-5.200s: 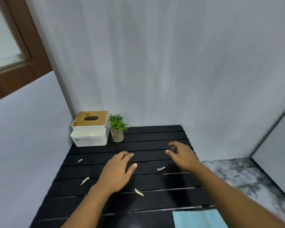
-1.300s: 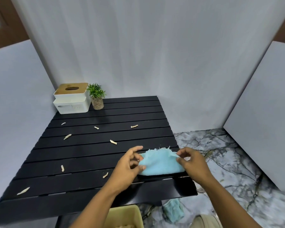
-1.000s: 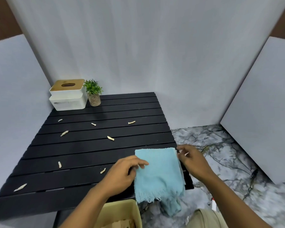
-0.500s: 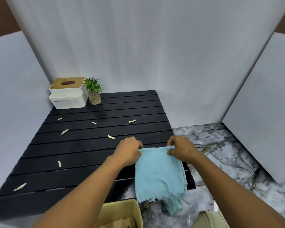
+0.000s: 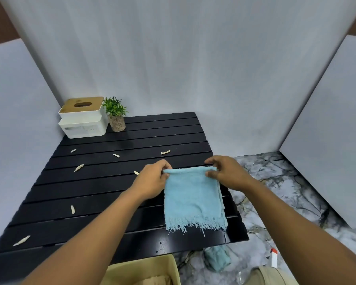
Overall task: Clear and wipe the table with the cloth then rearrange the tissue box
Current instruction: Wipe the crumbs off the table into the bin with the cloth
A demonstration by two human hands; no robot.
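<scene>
A light blue cloth [image 5: 191, 198] with a frayed lower edge hangs folded over the right part of the black slatted table [image 5: 103, 190]. My left hand [image 5: 152, 179] pinches its top left corner and my right hand [image 5: 226, 173] pinches its top right corner. The white tissue box [image 5: 83, 120] with a wooden lid stands at the table's far left corner. Several pale scraps lie scattered on the slats, such as one [image 5: 165, 152] in the middle and one [image 5: 21, 240] at the near left.
A small potted plant [image 5: 115, 116] stands right of the tissue box. A beige bin [image 5: 144, 270] sits below the table's near edge. Another bluish cloth [image 5: 217, 259] and a small white bottle [image 5: 273, 257] lie on the marble floor. Grey panels surround the table.
Both hands picked up the cloth at the table's near right, let it hang folded, then gripped its top corners. It now sits slightly higher and farther over the table.
</scene>
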